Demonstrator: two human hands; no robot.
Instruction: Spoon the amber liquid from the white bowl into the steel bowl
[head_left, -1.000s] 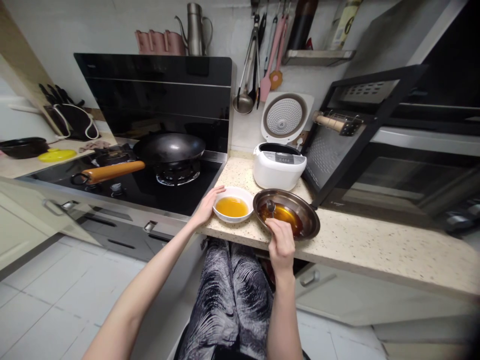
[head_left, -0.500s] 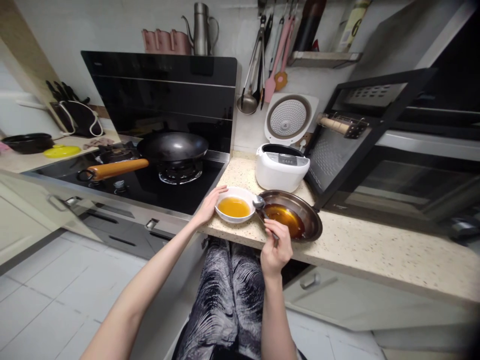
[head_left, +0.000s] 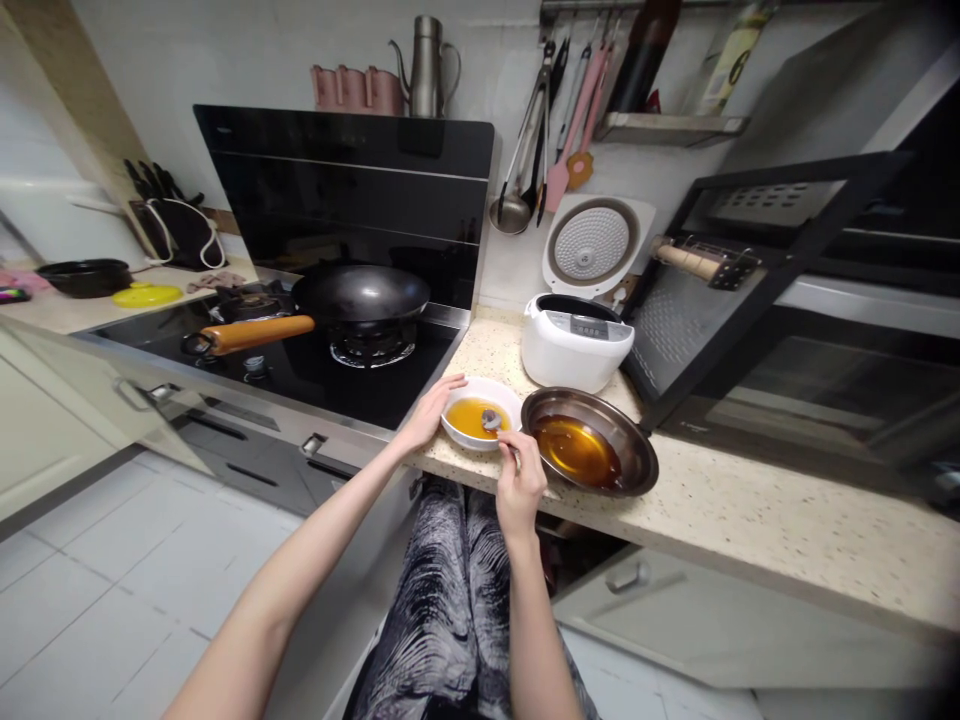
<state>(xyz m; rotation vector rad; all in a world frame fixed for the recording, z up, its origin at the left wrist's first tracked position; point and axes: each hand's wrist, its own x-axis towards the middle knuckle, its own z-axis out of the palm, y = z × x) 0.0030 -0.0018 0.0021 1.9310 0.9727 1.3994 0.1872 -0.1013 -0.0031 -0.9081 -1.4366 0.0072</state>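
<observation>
A white bowl (head_left: 517, 403) with amber liquid sits near the counter's front edge. My left hand (head_left: 433, 412) holds its left side, fingers along the rim. Pinched in my right hand (head_left: 521, 470) is a metal spoon (head_left: 491, 419), its head in the bowl at the liquid. The fingers cover most of its handle. Just right of the bowl stands a wide dark metal basin (head_left: 639, 455), holding darker amber liquid.
Behind the basin is a white rice cooker (head_left: 574, 360), lid up. A black wok (head_left: 360, 295) with a wooden handle (head_left: 262, 333) rests on the stove at left. An oven (head_left: 847, 370) stands at right. Utensils (head_left: 525, 150) hang on the wall.
My right hand has moved the spoon left, from between the basin and the bowl into the bowl. My left hand stays at the bowl's rim. The view has shifted slightly.
</observation>
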